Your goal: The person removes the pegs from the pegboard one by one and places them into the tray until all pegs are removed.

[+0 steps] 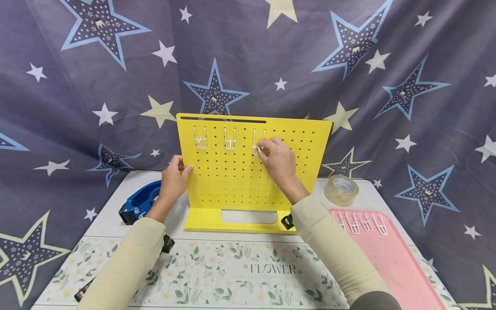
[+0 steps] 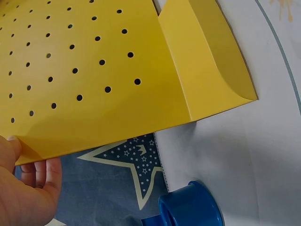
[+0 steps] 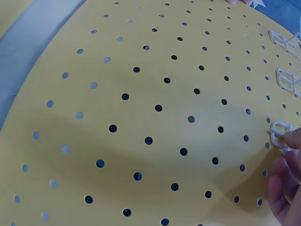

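A yellow pegboard (image 1: 217,172) stands upright on its base. My left hand (image 1: 174,181) grips its left edge, thumb on the front and fingers behind, as the left wrist view also shows. Two white wire hooks, one at the far left (image 1: 200,138) and one beside it (image 1: 230,139), hang in the upper rows. With thumb and fingertips my right hand (image 1: 280,161) pinches a third white hook (image 1: 254,144), which lies against the board to the right of those two. In the right wrist view that hook (image 3: 278,134) shows at the fingertips (image 3: 292,139).
A pink tray (image 1: 395,262) at the right carries several white hooks (image 1: 366,221). Behind it sits a roll of clear tape (image 1: 341,190). A blue tape dispenser (image 1: 141,199) lies left of the board. The table (image 1: 217,267) has a floral cover, with a starry curtain behind.
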`<state>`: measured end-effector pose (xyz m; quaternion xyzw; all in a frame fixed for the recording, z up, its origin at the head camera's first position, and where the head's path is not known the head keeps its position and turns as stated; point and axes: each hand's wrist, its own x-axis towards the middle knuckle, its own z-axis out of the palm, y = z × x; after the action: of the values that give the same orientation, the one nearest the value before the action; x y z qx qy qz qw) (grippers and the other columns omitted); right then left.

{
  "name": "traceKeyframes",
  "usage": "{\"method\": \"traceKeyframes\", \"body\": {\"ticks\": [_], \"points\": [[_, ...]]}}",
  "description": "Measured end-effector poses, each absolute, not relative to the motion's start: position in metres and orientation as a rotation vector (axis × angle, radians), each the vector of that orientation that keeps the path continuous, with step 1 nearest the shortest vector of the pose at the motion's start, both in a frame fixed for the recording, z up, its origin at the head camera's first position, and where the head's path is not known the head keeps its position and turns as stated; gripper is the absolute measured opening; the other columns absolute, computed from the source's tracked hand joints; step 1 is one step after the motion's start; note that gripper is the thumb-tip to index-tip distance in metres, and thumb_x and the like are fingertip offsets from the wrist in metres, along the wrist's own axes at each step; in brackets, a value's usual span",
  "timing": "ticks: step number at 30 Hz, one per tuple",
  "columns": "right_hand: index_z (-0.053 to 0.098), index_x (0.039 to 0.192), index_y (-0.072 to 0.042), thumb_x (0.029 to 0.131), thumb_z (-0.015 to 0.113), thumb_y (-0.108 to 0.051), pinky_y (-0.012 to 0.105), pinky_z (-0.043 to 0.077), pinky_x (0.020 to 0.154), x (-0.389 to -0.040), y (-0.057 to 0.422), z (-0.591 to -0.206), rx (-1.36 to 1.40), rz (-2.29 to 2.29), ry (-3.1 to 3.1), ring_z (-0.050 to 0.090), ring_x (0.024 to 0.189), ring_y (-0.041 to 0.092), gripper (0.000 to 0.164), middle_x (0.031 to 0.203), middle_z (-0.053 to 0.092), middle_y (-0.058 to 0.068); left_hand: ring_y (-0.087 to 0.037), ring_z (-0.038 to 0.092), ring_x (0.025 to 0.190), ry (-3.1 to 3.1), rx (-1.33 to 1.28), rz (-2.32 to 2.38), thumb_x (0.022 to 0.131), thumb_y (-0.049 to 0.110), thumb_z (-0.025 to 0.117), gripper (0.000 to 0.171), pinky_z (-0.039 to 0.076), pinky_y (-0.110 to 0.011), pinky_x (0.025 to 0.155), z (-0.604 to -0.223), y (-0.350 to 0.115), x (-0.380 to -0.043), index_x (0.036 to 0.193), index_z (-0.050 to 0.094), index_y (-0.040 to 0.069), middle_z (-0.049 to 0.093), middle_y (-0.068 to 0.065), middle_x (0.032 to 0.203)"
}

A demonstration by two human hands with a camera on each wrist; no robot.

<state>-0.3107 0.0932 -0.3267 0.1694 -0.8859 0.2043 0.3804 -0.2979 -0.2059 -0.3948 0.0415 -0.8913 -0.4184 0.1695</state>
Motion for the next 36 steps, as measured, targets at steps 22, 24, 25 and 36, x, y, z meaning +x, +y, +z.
{"method": "traceKeyframes", "body": {"ticks": [22, 24, 25, 36], "points": [[0.079, 0.098, -0.021, 0.093, 0.075, -0.022, 0.029, 0.053, 0.061, -0.301, 0.094, -0.316, 0.473, 0.524, -2.275, 0.071, 0.083, 0.015, 0.006, 0.098, 0.076, -0.001, -0.033, 0.063, 0.106, -2.541, 0.137, -1.224, 0.107, 0.027, 0.054, 0.031, 0.054, -0.049, 0.095, -0.394, -0.206, -0.298, 0.129, 0.047, 0.007, 0.064, -0.017, 0.117], [0.079, 0.097, -0.021, 0.093, 0.075, -0.021, 0.030, 0.052, 0.061, -0.298, 0.096, -0.316, 0.495, 0.523, -2.265, 0.071, 0.081, 0.016, 0.006, 0.096, 0.076, -0.001, -0.033, 0.063, 0.106, -2.541, 0.138, -1.226, 0.107, 0.027, 0.055, 0.031, 0.054, -0.049, 0.095, -0.394, -0.206, -0.298, 0.129, 0.047, 0.007, 0.064, -0.017, 0.116], [0.079, 0.096, -0.021, 0.093, 0.075, -0.020, 0.030, 0.052, 0.061, -0.297, 0.098, -0.316, 0.505, 0.524, -2.261, 0.071, 0.080, 0.016, 0.005, 0.095, 0.076, -0.001, -0.033, 0.063, 0.105, -2.541, 0.139, -1.227, 0.107, 0.027, 0.055, 0.031, 0.053, -0.049, 0.095, -0.394, -0.206, -0.298, 0.129, 0.047, 0.008, 0.064, -0.017, 0.116], [0.078, 0.093, -0.019, 0.089, 0.077, -0.019, 0.034, 0.054, 0.063, -0.285, 0.134, -0.326, 0.547, 0.567, -2.243, 0.070, 0.073, 0.017, 0.004, 0.092, 0.075, -0.001, -0.032, 0.062, 0.103, -2.543, 0.151, -1.235, 0.107, 0.027, 0.055, 0.031, 0.054, -0.047, 0.093, -0.395, -0.205, -0.299, 0.129, 0.047, 0.008, 0.063, -0.016, 0.115]]}}
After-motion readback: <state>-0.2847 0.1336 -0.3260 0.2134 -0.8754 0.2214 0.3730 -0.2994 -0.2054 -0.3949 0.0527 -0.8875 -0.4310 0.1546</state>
